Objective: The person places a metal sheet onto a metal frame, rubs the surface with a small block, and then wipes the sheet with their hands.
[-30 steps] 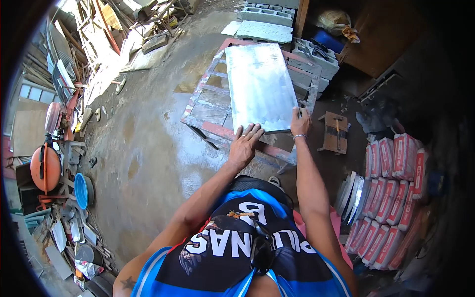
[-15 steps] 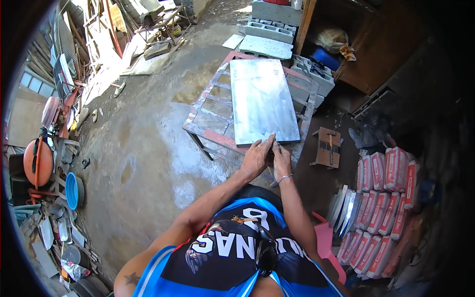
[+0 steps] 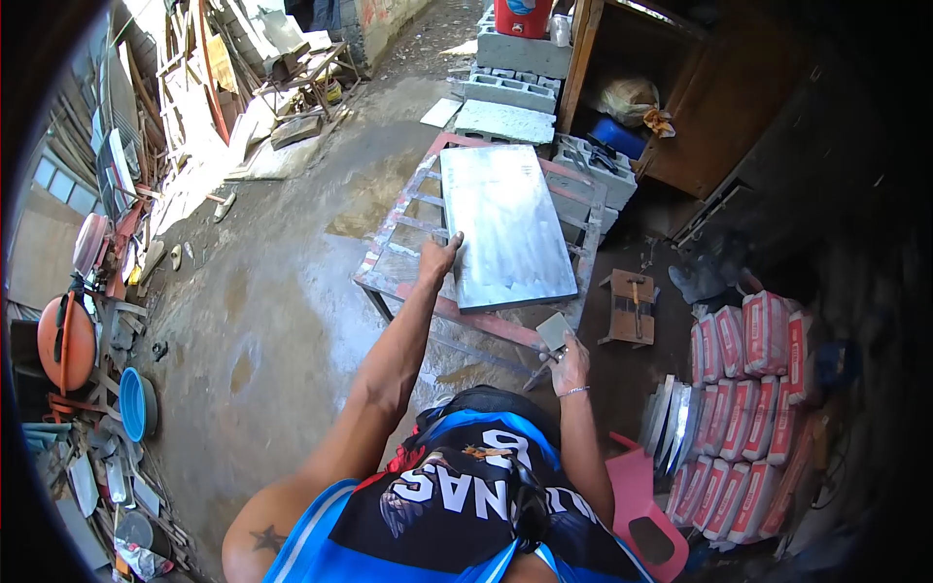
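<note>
A rectangular panel [image 3: 507, 219], smeared grey-white on top and dark along its front edge, lies on a low metal-frame table [image 3: 389, 280] with worn red paint. My left hand [image 3: 440, 258] grips the panel's left edge, thumb on top and the other fingers mostly hidden at the side. Near the table's front right corner, my right hand [image 3: 570, 367] is closed on a small flat grey square piece [image 3: 554, 331], held apart from the panel. Whether that piece is a scraper blade or a sheet, I cannot tell.
Concrete blocks [image 3: 505, 120] stand behind the table, with a red cooler [image 3: 522, 17] on top. A small wooden stool [image 3: 632, 309] bearing a hammer is at the right, near stacked red-and-white bags [image 3: 743, 418] and a pink chair [image 3: 646, 496]. A blue basin [image 3: 138, 403] lies left.
My hands, together at the panel's front edge before, have separated. The left moved to the panel's left edge; the right drew back to the right, showing the square piece. The view shifted slightly.
</note>
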Available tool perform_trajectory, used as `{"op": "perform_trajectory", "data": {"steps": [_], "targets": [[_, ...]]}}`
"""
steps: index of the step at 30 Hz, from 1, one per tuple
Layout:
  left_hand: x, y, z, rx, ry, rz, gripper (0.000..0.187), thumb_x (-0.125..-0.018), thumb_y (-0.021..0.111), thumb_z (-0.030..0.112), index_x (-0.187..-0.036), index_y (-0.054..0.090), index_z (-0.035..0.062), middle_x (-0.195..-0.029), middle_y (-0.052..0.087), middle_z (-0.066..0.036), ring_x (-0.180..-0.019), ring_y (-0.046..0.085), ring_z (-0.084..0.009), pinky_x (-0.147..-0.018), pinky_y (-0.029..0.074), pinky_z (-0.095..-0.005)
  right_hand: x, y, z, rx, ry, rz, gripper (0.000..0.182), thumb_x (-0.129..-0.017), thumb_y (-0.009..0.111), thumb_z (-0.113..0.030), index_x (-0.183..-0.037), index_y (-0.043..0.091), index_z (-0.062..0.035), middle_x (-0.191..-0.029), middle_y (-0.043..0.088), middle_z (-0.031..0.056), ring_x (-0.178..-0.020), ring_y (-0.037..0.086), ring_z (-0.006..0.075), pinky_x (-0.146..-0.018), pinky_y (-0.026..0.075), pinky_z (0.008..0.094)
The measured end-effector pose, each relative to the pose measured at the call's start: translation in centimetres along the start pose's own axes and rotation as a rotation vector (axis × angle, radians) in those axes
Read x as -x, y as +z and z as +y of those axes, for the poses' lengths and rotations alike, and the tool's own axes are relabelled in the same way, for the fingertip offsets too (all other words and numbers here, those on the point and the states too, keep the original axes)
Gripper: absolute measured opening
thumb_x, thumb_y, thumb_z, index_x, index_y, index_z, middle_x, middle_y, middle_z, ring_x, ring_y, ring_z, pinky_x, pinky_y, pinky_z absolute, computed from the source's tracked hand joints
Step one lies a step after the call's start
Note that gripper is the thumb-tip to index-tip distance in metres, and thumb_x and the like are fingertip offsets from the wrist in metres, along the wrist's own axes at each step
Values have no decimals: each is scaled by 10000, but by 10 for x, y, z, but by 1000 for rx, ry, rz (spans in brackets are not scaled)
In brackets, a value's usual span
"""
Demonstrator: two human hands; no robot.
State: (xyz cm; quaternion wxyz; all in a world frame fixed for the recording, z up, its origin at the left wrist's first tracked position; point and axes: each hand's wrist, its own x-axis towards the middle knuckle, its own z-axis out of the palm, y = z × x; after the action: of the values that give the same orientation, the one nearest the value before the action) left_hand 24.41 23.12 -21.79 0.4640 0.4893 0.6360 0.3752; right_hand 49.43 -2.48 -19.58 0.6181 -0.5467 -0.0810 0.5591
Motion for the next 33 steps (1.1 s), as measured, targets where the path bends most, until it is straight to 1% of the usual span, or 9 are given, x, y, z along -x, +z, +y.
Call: {"op": "perform_trajectory", "data": {"steps": [1, 2, 4, 5, 14, 16, 22, 26, 33], "targets": [[-24, 11, -21, -88, 81, 113, 944, -806, 803, 533, -1354, 491, -169, -1263, 619, -361, -1165, 647, -435, -951, 552, -477, 2, -3, 3, 4, 16, 14, 340, -1036, 543, -320, -1222, 615, -45, -993, 708, 128, -799, 684, 235, -652, 535, 371], [-26, 10, -9, -83, 89, 117, 944, -806, 803, 533, -1354, 491, -169, -1263, 619, -361, -1165, 647, -435, -951, 552, -477, 5, -6, 6, 4, 7, 7, 340, -1036, 543, -320, -1222, 615, -45, -993, 708, 128, -799, 684, 235, -652, 535, 371], [-33, 11, 11, -78, -227, -83, 772, -816, 837, 449, -1219, 582, -158, -1078, 701, -252, -918, 714, -333, -720, 599, -498, 9, -12, 12, 1, 13, 11, 336, -1036, 543, -326, -1225, 618, -58, -998, 709, 128, -799, 683, 230, -651, 534, 368], [-41, 17, 5, -55, -209, -83, 667, -806, 857, 414, -1103, 640, -143, -984, 714, -227, -837, 712, -340, -635, 584, -551, 9, -15, 15, -13, 18, 25, 334, -1034, 549, -325, -1229, 620, -63, -1000, 710, 127, -796, 686, 228, -644, 537, 367], [-48, 15, 25, 54, -329, -119, 488, -773, 897, 269, -987, 684, -115, -918, 714, -210, -747, 694, -308, -601, 562, -539, 13, -36, 24, -73, 4, 82, 337, -1017, 587, -340, -1197, 622, -57, -986, 699, 117, -762, 696, 217, -599, 546, 328], [-55, 19, 15, 139, -371, -92, 443, -754, 883, 243, -977, 678, -80, -936, 698, -233, -794, 686, -403, -688, 558, -674, 13, -37, 27, -51, -4, 95, 341, -1018, 584, -346, -1195, 624, -57, -979, 701, 118, -761, 698, 222, -603, 548, 330], [-77, 26, -12, 254, -381, -149, 484, -737, 894, 243, -1027, 690, -86, -971, 716, -183, -797, 690, -348, -676, 538, -608, 13, -43, 23, -6, 16, 55, 375, -1023, 575, -353, -1235, 620, -47, -992, 720, 126, -785, 717, 235, -625, 563, 343], [-13, 19, 56, 738, -341, -130, 484, -783, 899, 172, -1051, 660, -153, -1005, 723, -199, -812, 721, -290, -727, 613, -388, 14, -47, 15, -13, 14, -12, 378, -1033, 562, -331, -1264, 608, -35, -1048, 714, 136, -828, 722, 252, -656, 576, 359], [-10, 39, 13, 1002, -405, -294, 536, -835, 828, 134, -1236, 577, -119, -1120, 694, -235, -960, 717, -346, -857, 605, -491, 2, -51, 8, -84, 26, -10, 342, -1026, 576, -317, -1232, 613, -47, -1051, 710, 136, -856, 720, 280, -670, 578, 391]]}}
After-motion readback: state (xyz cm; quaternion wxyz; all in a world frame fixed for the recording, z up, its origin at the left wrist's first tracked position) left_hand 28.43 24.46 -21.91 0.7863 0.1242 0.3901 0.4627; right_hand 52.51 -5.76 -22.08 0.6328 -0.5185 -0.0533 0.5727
